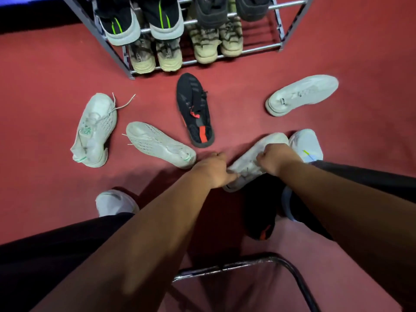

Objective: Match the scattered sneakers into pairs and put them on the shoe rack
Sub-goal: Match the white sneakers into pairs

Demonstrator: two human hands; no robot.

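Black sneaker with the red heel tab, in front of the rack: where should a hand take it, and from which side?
Probably at the heel collar of the black sneaker, by its red tab. The heel points toward the camera, the toe at the shoe rack, so come from the near side and above; the open collar offers an edge to pinch.

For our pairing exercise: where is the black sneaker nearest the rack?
Head view, mid-floor: the black sneaker lies before the shoe rack, right of a white-green sneaker.
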